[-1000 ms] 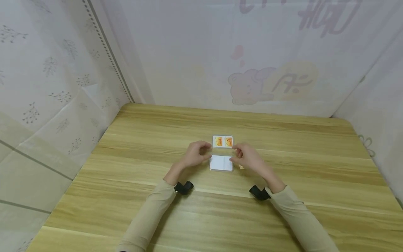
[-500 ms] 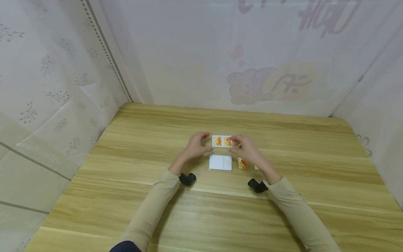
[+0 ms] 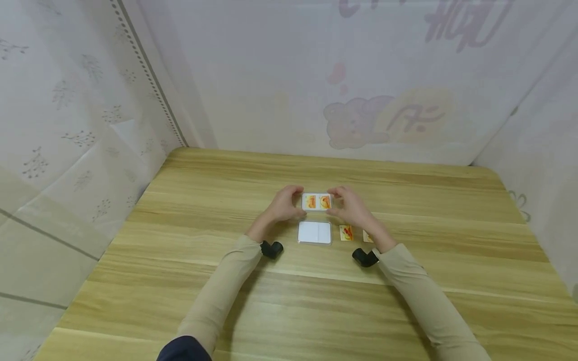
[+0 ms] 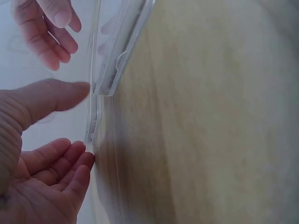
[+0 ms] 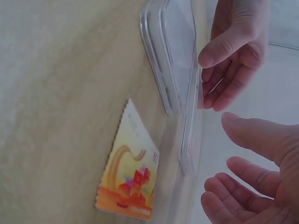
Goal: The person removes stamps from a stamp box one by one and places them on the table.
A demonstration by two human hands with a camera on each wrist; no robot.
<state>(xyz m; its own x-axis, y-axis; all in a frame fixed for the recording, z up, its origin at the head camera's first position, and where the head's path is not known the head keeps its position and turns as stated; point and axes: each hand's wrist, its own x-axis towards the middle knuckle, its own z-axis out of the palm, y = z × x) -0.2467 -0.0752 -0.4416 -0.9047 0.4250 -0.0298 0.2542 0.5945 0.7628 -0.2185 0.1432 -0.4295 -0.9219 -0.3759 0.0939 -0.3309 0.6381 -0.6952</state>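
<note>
Two flat clear cases lie on the table, one behind the other. The far case shows two orange-and-yellow stamps side by side on white; the near case is white with a dividing line. My left hand is at the far case's left end, thumb and fingers spread and gently bent; in the left wrist view its fingertips are close to the case's corner, and I cannot tell if they touch. At the right end, my right hand has its fingers loosely bent, apart from the case in the right wrist view.
A loose stamp with a red and yellow picture lies right of the near case. Another stamp is partly hidden under the right wrist. The wooden table meets pale printed curtains at its back. Each wrist wears a black camera mount.
Both hands have moved away from the near case's far corners to the two ends of the far case. The stamps on the right have come into view from behind the right hand.
</note>
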